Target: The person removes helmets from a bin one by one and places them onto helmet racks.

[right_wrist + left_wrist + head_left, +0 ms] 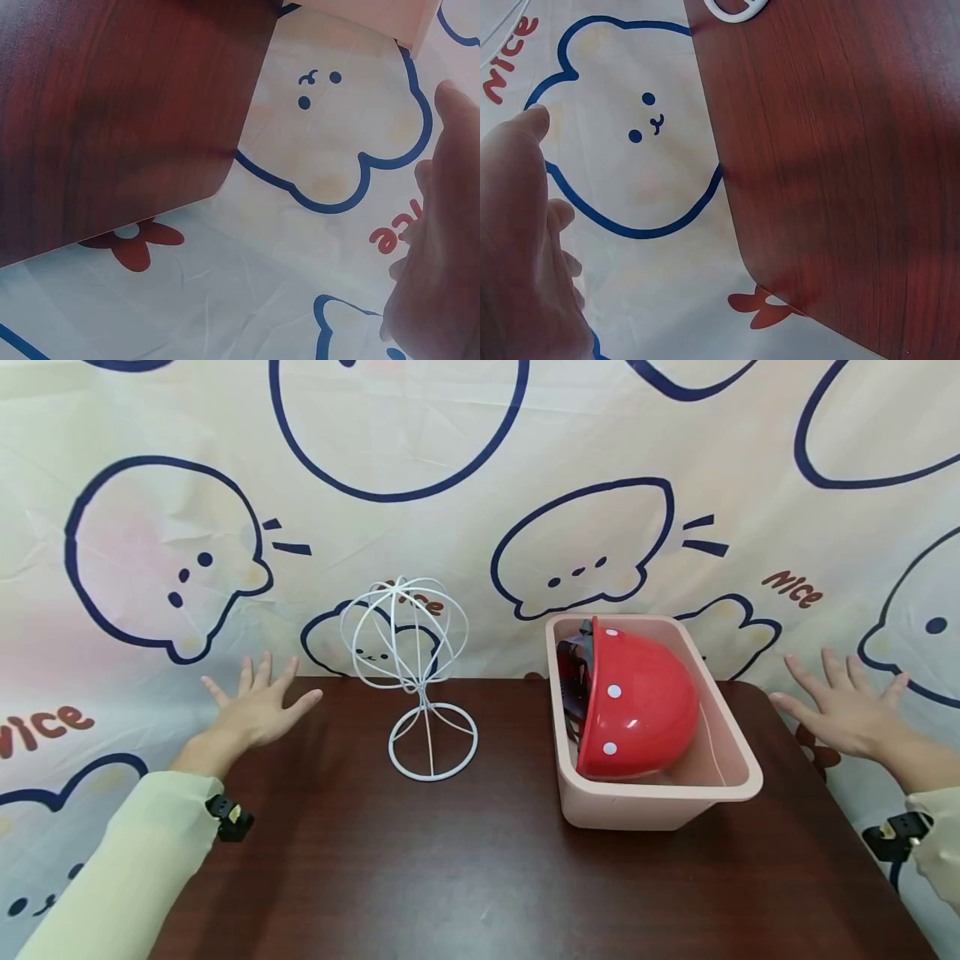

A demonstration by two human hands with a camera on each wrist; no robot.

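My left hand [255, 710], fingers spread, is at the left end of the table and holds nothing. Nearest to it stands a white wire stand [432, 775] with a globe-shaped cage on a ring base. On the far right, my right hand [847, 710] also has its fingers spread, with nothing in it, past the table's right edge. Between the stand and that hand is a pink plastic bin [622, 810]. A red helmet [645, 702] with white dots lies on its side in the bin, its opening facing left. Dark straps [573, 677] show at the opening.
The dark brown wooden table [480, 877] has rounded far corners. Behind it hangs a pale cloth [420, 535] with blue cartoon outlines, close to the stand and bin. In the left wrist view, part of the stand's ring base [739, 11] shows at the top.
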